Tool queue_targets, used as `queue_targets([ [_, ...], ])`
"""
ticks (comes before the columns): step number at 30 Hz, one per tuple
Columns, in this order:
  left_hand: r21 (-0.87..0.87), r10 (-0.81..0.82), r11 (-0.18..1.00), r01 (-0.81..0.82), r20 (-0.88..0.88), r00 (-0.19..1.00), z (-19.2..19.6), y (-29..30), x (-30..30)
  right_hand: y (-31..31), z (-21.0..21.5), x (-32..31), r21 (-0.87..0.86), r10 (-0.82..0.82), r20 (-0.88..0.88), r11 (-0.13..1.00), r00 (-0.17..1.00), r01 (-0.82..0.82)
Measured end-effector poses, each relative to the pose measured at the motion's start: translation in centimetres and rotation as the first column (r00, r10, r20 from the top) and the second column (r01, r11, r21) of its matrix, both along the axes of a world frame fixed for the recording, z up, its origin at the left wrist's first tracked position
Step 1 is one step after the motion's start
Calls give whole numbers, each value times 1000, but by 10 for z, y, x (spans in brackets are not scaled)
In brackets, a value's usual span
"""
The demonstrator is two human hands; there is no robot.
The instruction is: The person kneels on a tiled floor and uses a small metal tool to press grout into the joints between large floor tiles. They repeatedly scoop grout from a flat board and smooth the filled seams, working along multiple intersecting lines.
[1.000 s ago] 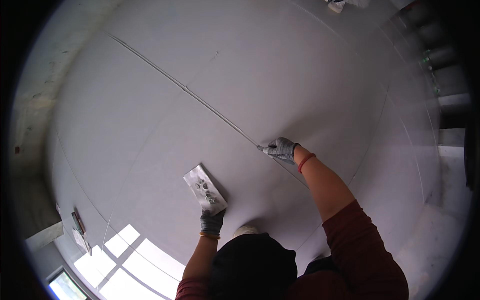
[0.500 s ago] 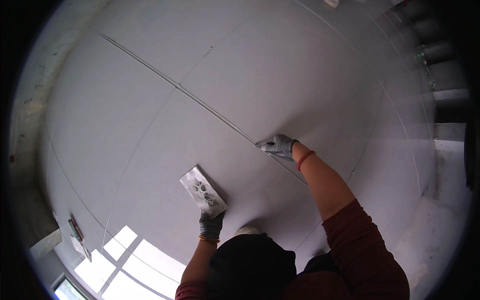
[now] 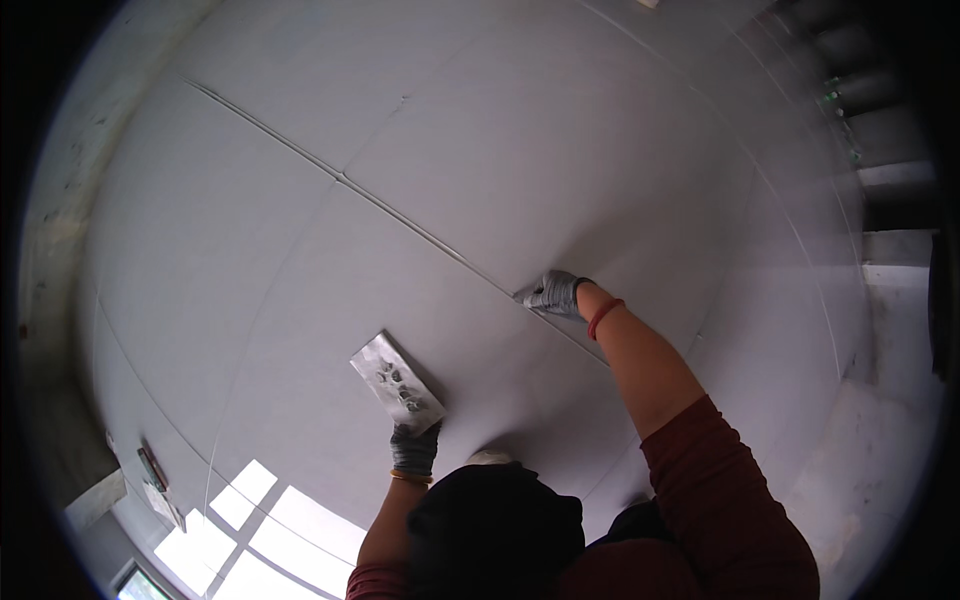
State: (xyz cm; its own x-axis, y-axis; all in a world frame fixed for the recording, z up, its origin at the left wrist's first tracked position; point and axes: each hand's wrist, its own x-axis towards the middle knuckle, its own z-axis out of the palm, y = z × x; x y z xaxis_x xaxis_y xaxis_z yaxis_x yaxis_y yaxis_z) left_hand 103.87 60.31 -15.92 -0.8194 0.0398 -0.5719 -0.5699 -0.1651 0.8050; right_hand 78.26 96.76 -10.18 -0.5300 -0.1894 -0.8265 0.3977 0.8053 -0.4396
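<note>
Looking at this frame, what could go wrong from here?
1. Dark dabs sit uncovered on the flat plate in the left hand; if it tips, some might slide onto the grey floor.
2. The right hand works at the long line running across the floor; a sideways slip could smear it. Whether that hand grips a small tool is too small to tell.

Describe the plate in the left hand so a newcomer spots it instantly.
On the broad grey floor crossed by thin lines, find the grey-gloved left hand, below and left of the picture's middle. It holds a pale, flat, rectangular plate pointing up-left, its face marked with dark patches, unlike the plainer floor around it.
</note>
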Motion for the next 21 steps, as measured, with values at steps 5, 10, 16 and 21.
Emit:
queue_targets([
  [5, 607, 362, 547, -577, 450, 816, -11, -10, -8, 19, 1, 25, 91, 33, 55, 995, 998, -38],
  [10, 490, 438, 576, -655, 491, 753, -18, -13, -12, 45, 14, 60, 177, -35, 132, 984, 991, 11],
  [16, 435, 530, 492, -754, 537, 656, -27, -18, -25, 97, 14, 121, 177, -41, 104, 984, 994, 22],
  [21, 346, 547, 592, -728, 491, 678, -19, -16, -34, 135, 11, 171, 233, -42, 103, 972, 994, 17],
])
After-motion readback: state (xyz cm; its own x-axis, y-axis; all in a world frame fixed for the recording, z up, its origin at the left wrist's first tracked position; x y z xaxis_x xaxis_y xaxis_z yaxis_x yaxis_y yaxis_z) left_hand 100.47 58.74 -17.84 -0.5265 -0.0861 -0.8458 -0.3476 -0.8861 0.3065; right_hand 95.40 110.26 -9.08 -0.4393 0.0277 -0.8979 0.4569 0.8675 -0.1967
